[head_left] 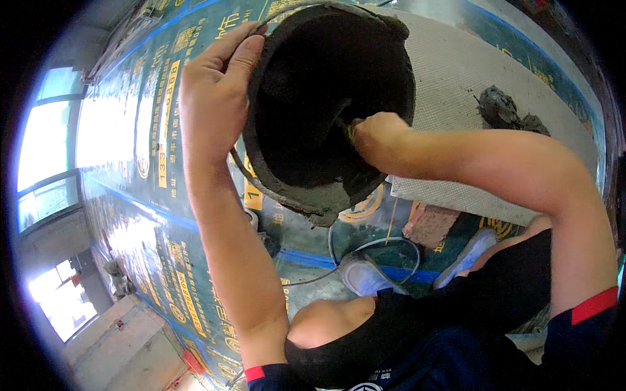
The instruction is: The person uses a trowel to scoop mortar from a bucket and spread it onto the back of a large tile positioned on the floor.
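L hand gripped on bucket rim, upper-L side; R hand closed inside it, prob. on a tool, mostly hidden in the dark. Bucket held at L end of pale textured panel, by its lower-L corner. Mortar crust on near rim. Brick just off panel's lower edge; mortar lumps nr its R end. For clean scraping, rim s/b held firm, wall scraped in full strokes, crust incl.
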`<control>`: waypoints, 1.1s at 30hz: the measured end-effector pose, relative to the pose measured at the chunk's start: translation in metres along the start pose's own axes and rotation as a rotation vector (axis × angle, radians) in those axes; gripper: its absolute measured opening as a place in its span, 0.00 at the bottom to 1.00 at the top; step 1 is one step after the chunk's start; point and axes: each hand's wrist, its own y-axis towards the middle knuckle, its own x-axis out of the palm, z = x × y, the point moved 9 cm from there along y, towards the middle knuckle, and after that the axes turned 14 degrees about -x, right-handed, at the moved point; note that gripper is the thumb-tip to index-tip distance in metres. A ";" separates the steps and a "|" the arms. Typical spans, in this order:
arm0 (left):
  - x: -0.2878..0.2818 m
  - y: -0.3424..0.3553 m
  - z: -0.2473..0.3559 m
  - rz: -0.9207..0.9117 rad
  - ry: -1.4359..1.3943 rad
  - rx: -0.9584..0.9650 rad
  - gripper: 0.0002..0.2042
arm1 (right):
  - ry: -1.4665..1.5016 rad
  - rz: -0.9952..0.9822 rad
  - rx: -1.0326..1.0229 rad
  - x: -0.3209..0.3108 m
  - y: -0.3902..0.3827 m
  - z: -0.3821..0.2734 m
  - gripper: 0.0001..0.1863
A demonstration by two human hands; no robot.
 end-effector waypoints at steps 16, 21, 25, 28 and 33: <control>0.040 -0.016 0.020 -0.094 0.028 0.015 0.15 | -0.042 -0.061 0.070 -0.021 0.010 0.014 0.13; 0.037 -0.017 0.030 -0.020 0.149 0.085 0.15 | 0.161 -0.046 0.220 0.013 -0.002 0.009 0.15; 0.024 -0.018 0.014 -0.060 0.013 0.046 0.14 | 0.016 -0.194 -0.035 -0.060 -0.043 -0.013 0.12; 0.020 -0.025 0.012 -0.068 -0.027 -0.036 0.14 | -0.005 -0.068 -0.054 -0.069 -0.036 0.012 0.09; 0.034 -0.047 0.059 0.047 0.024 0.036 0.12 | 0.149 -0.082 0.138 -0.022 -0.001 0.064 0.12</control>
